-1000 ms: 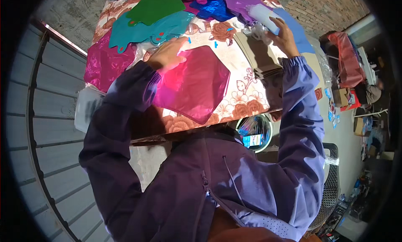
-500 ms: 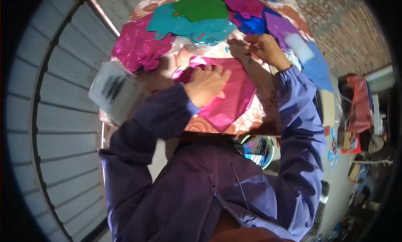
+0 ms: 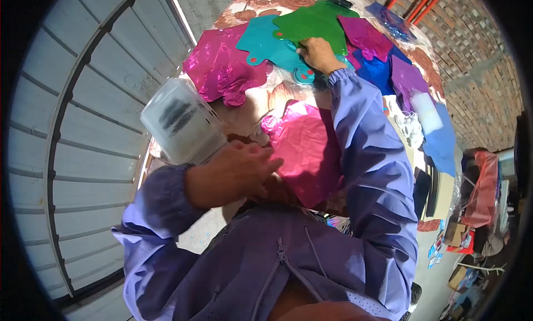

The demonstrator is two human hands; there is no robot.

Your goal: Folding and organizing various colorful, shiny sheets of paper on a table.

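Note:
A flat pink foil piece (image 3: 305,151), creased and shiny, lies on the flower-patterned cloth close in front of me. Beside its left edge hovers my left hand (image 3: 236,171), slightly blurred, with fingers loosely apart and nothing visible in them. Farther off, my right hand (image 3: 321,54) rests at the lower edge of a green foil piece (image 3: 313,21), over a teal foil piece (image 3: 261,35) with red dots. Its fingers are bent and held together; whatever they may pinch is hidden. Another pink foil piece (image 3: 219,63) lies at the far left.
A translucent plastic container (image 3: 180,118) stands at the table's left edge. On the right are purple foil (image 3: 408,79), blue foil (image 3: 375,71), white string (image 3: 409,128) and a whitish roll (image 3: 427,113). A metal-sheet wall (image 3: 89,121) rises at left, a brick wall at right.
My left hand has come off the near pink foil and moved left toward me. My right hand has reached farther away onto the green and teal foil. The view has shifted.

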